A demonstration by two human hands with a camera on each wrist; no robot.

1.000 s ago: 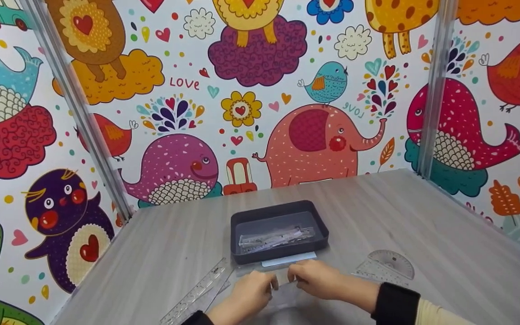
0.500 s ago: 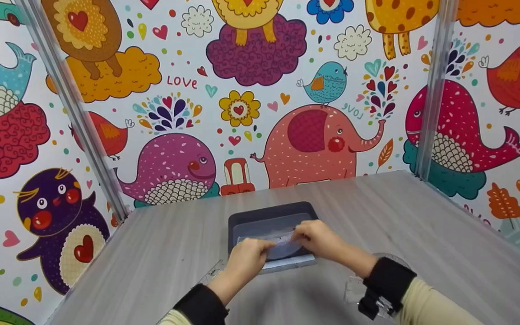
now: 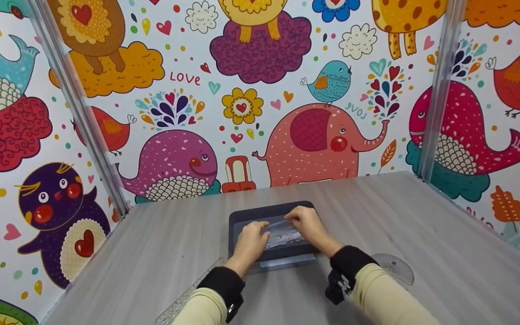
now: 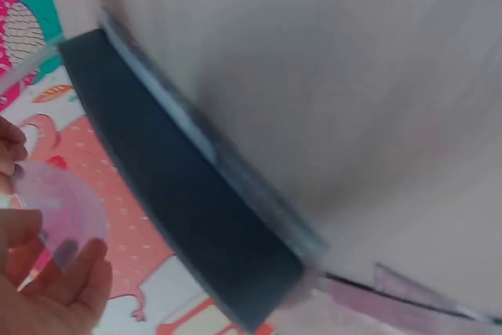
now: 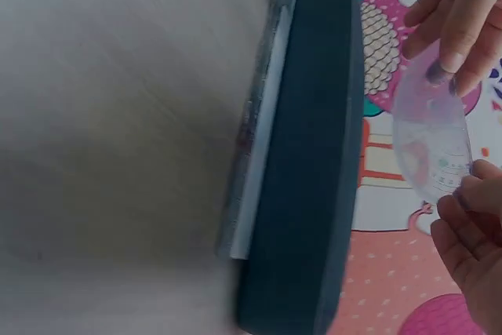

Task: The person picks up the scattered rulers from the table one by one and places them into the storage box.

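A clear half-round protractor (image 5: pixel 431 131) is held up between both hands above the dark grey tray (image 3: pixel 233 230). My left hand (image 3: pixel 250 241) pinches one end of it between thumb and fingers, and my right hand (image 3: pixel 307 225) pinches the other. Both grips show in the right wrist view, where the upper hand is the left. In the left wrist view the protractor (image 4: pixel 70 205) is seen from its other side. Inside the tray, clear rulers (image 3: pixel 282 239) lie in a pile, partly covered by the hands.
A long clear ruler (image 3: pixel 188 291) lies on the table left of the tray, partly under the left sleeve. Another clear protractor (image 3: pixel 395 267) rests at the right, near the right wrist strap. Along the tray's front edge is a whitish strip (image 3: pixel 288 261). Printed walls (image 3: pixel 251 113) stand behind.
Both hands have moved forward from the table in front of the tray to over it, carrying the protractor. The tray stays in place.
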